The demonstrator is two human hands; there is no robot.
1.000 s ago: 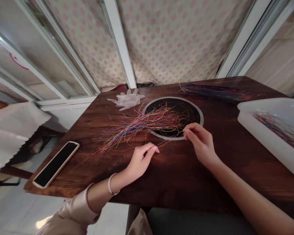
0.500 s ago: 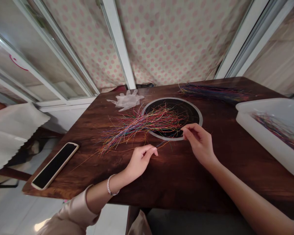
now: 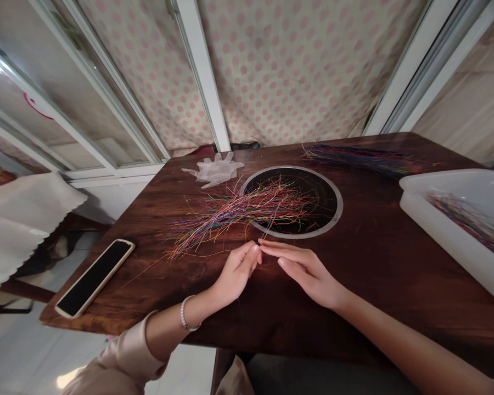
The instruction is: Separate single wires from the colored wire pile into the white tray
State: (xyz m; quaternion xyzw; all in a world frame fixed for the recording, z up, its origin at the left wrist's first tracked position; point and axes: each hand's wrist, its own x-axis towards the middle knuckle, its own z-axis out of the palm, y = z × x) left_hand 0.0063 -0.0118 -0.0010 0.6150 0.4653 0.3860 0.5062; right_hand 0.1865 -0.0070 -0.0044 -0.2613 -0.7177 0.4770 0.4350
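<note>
A loose pile of thin multicoloured wires [image 3: 239,208] lies on the dark wooden table, its right part over a round black plate [image 3: 327,206] with a grey rim. Just in front of the pile, my left hand [image 3: 237,269] is closed in a pinch on thin wires, whose ends stick up past the fingertips. My right hand [image 3: 308,271] has its fingers stretched out and its thumb apart, and its fingertips touch the tips of my left fingers. Nothing shows between the right thumb and fingers.
A phone [image 3: 95,278] lies at the table's left edge. Clear plastic gloves [image 3: 216,170] are at the back. Another bundle of darker wires [image 3: 362,157] lies at the back right. A white bin [image 3: 444,233] with wires inside stands on the right.
My right hand has moved left and down from the round plate to my left fingertips, and its pinch has opened. My left hand has stayed nearly in place.
</note>
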